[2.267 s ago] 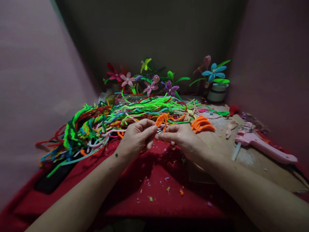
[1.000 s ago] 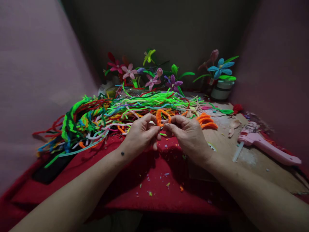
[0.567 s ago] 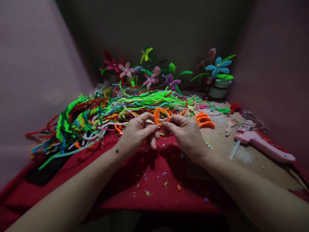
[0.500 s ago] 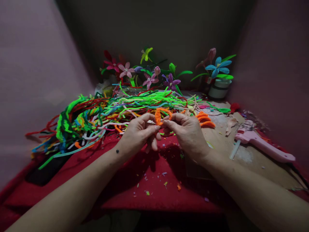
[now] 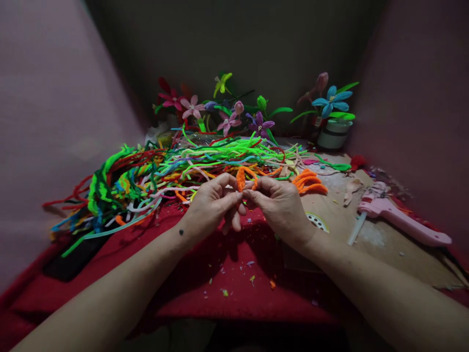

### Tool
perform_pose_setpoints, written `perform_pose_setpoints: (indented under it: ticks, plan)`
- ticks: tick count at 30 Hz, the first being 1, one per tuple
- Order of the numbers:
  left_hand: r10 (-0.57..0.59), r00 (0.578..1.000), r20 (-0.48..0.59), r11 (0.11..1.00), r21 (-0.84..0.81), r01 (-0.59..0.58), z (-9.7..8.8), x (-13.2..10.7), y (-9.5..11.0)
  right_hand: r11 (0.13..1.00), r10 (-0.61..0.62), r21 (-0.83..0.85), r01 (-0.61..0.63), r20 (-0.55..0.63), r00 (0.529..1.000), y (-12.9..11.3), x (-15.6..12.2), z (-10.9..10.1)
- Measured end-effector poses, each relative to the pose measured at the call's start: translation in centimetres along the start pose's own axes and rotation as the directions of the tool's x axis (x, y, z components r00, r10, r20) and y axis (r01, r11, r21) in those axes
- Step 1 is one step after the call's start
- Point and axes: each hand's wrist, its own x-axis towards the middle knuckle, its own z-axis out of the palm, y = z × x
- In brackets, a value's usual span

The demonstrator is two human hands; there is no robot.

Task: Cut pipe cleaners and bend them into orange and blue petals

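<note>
Your left hand (image 5: 210, 205) and right hand (image 5: 282, 208) meet, both pinched on the orange loop (image 5: 241, 178), just above the red cloth (image 5: 220, 254), near the pile (image 5: 164, 171). You're shaping it; further bending needs a firm base pinch.

The red-clothed table (image 5: 234, 293) before me carries a heap of pipe cleaners (image 5: 172, 168) and a cardboard sheet (image 5: 384, 249), with a pink glue gun (image 5: 401, 224) and orange loops (image 5: 308, 181) on it.
</note>
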Motion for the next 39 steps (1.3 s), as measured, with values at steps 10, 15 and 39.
perform_pose_setpoints:
  ticks: [10, 15, 39]
  plan:
    - [0.037, 0.996, -0.082, 0.999, -0.011, -0.038, -0.1, 0.2, 0.2, 0.971, 0.125, 0.204, -0.123, 0.001, 0.992, -1.4, -0.1, -0.3]
    - [0.054, 0.998, -0.031, 0.997, -0.055, -0.055, -0.1, 0.2, 0.0, 0.877, 0.243, 0.418, -0.236, 0.037, 0.969, -0.9, 0.2, -0.2]
    - [-0.112, 0.993, -0.031, 0.979, -0.177, 0.105, 0.1, 0.2, 0.1, 0.814, 0.217, 0.49, -0.311, 0.239, 0.946, -0.2, 1.0, -0.5]
